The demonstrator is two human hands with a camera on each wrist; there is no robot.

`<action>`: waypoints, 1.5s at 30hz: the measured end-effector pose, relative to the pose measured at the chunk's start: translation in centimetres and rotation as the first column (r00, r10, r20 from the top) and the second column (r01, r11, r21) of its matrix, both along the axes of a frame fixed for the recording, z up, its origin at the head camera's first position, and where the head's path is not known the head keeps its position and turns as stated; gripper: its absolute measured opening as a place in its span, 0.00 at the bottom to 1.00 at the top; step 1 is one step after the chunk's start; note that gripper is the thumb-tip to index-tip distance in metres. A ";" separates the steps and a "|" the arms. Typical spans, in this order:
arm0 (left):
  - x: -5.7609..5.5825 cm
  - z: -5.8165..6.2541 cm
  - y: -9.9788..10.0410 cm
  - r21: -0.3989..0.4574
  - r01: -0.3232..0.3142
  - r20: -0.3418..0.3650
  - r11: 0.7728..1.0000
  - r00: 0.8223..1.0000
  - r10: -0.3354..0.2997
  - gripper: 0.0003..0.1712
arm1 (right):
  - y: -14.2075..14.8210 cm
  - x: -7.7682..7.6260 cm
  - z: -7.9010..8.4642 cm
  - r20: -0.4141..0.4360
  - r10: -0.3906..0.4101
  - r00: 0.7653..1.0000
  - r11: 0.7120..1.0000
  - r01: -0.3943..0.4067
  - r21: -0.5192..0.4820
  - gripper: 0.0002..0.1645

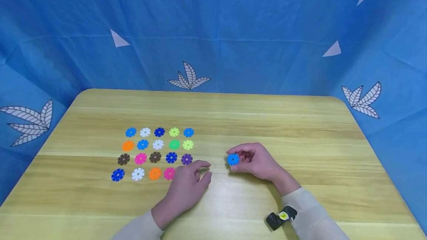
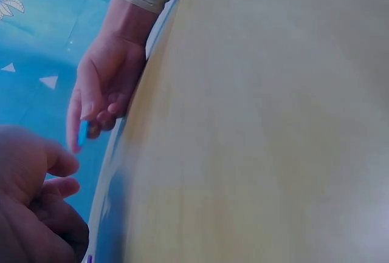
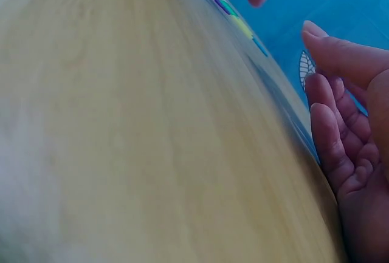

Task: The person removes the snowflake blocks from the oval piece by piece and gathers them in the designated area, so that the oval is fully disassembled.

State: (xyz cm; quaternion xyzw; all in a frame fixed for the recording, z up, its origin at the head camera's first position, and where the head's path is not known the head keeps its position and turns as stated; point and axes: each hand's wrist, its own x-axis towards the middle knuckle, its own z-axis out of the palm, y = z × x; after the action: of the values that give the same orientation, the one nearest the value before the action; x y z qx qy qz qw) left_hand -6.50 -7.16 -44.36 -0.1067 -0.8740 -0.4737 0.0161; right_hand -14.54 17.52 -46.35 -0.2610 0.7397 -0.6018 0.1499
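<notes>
Between thumb and fingers, my right hand [image 1: 257,161] pinches a bright blue notched plastic disc [image 1: 233,159], raised just off the wooden table. The disc is also visible edge-on as a blue sliver [image 2: 83,133] in the left wrist view. In the right wrist view it cannot be made out behind the thumb. My left hand [image 1: 187,187] hovers by the front right of a grid of similar discs, its thumb and forefinger apart and nothing seen between them. It partly covers a pink disc [image 1: 168,173] and lies close to a purple disc [image 1: 186,159].
Flat discs of several colours lie in rows on the left half of the table [image 1: 300,132], among them a white disc [image 1: 138,174] and an orange disc [image 1: 155,173]. A black device [image 1: 280,217] is strapped at the right wrist. A blue curtain [image 1: 267,29] hangs around the table.
</notes>
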 end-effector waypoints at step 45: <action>-0.9 2.3 -7.2 0.142 -0.315 -0.013 0.939 0.947 0.320 0.13 | -10.7 3.7 0.5 -0.230 -0.156 0.961 0.949 0.210 0.234 0.23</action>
State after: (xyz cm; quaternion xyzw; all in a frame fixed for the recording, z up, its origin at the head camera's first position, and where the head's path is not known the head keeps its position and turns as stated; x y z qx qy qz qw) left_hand -7.38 -14.41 -42.08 0.0283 -0.8446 -0.5220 0.1154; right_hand -10.82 6.77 -45.82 -0.2312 0.8439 -0.4818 0.0472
